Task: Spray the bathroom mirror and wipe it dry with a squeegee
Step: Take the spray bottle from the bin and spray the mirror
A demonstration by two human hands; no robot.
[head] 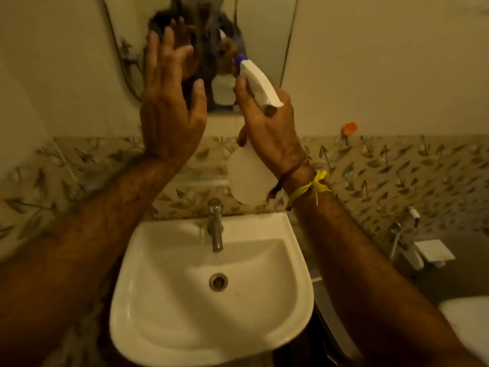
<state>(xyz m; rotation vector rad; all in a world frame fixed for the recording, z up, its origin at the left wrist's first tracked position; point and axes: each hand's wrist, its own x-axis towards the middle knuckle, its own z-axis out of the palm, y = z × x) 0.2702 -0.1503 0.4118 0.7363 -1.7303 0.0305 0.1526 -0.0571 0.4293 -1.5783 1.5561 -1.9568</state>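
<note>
The mirror point(262, 35) hangs on the wall above the sink and reflects both hands and the bottle. My right hand point(270, 128) grips a white spray bottle point(247, 181) by its neck, with the white trigger head and blue nozzle point(241, 59) pointing at the glass. My left hand point(169, 109) is raised flat in front of the mirror's left side, fingers spread, holding nothing. Whether the palm touches the glass I cannot tell. No squeegee is in view.
A white sink point(211, 340) with a chrome tap point(215, 223) sits directly below my arms. An orange hook point(349, 127) sticks to the wall at right. A chrome fitting and white holder point(434, 251) sit lower right, with a white toilet edge point(468, 321) below.
</note>
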